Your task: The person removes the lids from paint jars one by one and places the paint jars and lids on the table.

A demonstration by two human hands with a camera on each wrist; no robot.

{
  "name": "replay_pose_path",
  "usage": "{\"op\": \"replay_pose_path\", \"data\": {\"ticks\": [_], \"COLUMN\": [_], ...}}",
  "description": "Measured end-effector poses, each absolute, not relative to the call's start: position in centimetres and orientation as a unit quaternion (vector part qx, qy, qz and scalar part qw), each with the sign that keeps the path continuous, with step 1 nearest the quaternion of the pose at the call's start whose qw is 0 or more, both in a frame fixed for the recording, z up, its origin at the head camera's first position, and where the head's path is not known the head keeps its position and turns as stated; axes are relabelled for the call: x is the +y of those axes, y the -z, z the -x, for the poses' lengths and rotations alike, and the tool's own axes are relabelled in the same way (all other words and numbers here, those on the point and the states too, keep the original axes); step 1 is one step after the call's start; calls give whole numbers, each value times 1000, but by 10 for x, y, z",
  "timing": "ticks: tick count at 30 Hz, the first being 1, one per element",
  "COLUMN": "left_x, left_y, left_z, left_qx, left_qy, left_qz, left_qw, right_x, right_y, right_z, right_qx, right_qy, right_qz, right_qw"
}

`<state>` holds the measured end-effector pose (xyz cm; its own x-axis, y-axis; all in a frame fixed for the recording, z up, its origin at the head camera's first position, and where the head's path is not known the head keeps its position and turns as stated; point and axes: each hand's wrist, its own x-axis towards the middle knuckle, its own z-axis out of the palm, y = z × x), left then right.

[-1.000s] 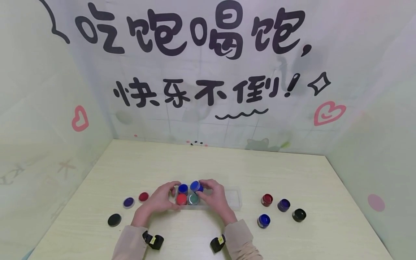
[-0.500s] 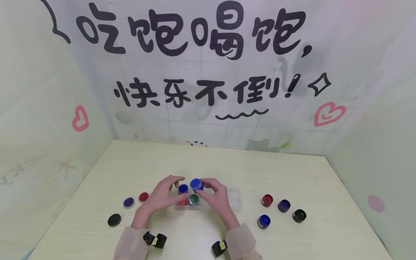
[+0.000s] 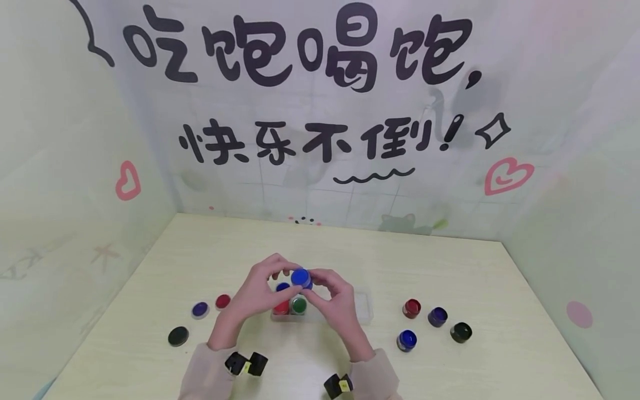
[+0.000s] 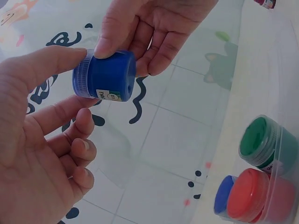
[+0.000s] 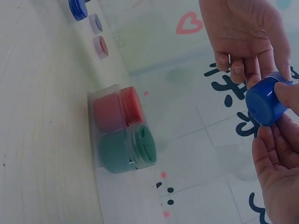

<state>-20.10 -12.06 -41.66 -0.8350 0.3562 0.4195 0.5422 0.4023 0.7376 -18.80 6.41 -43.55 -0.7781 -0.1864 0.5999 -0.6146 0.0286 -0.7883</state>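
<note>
A blue paint jar [image 3: 301, 279] with a clear ribbed lid is held above the clear plastic tray [image 3: 367, 316]. With thumb and forefinger, my left hand [image 3: 255, 291] pinches it at the lid end; the other fingers curl loosely. My right hand [image 3: 341, 300] grips the blue body, thumb on its side in the left wrist view. The jar lies tilted on its side there, part of a label showing. Below, the tray's left part carries a red jar [image 5: 112, 112], a green jar [image 3: 299, 305] and another blue jar [image 3: 283, 286], partly hidden by my left hand.
On the right of the table stand lidless jars: red [image 3: 412, 308], purple-blue [image 3: 438, 316], black [image 3: 461, 332] and blue [image 3: 407, 340]. To the left lie a red lid [image 3: 223, 301], a blue lid [image 3: 200, 309] and a black lid [image 3: 178, 336]. A printed cloth wall [image 3: 320, 205] closes the back.
My left hand has left the tray's left end and moved up and right onto the blue jar's lid. The right hand has raised the jar slightly.
</note>
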Motion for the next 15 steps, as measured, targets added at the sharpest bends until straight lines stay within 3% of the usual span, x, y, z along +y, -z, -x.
{"op": "replay_pose_path", "data": {"ticks": [9,15], "left_x": [-114,-109], "left_y": [399,396], "left_z": [198,197], "left_qx": [-808,-797], "left_qy": [508,526], "left_qz": [274,265], "left_qw": [115,133], "right_x": [70,67], "right_y": [434,426], "right_z": [193,189], "right_qx": [-672,-678], "right_qy": [-651,-657], "right_qz": [-312,-281], "right_qw": [166,170]}}
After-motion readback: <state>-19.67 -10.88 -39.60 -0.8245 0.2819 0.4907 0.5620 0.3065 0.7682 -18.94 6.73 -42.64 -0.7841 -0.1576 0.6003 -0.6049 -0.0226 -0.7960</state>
